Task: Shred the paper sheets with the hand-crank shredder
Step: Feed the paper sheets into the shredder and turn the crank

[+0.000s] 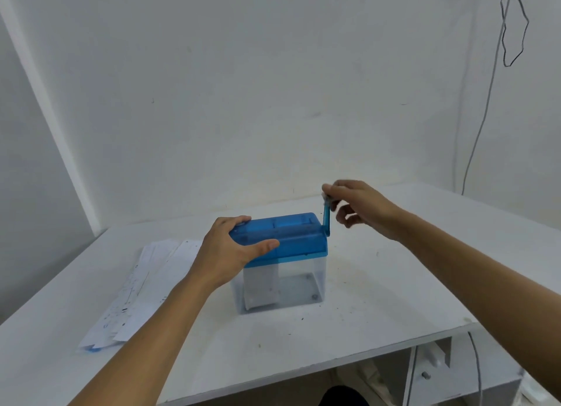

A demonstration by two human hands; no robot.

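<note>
Cranking, I'd say | hand-crank shredder (291,238) centre of table (394,284) | left hand (226,247) clamps its blue lid, thumb on front | right hand (358,205) pinches top of upright crank (326,220) | paper piece (261,287) hanging in clear bin (303,281) | sheet stack (145,290) left, mostly undone

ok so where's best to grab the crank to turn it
The knob at the top of the crank, pinched from the right, as the right hand does. The crank stands upright at the right end of the shredder, so its tip gives most leverage. The left hand steadies the lid.
</note>
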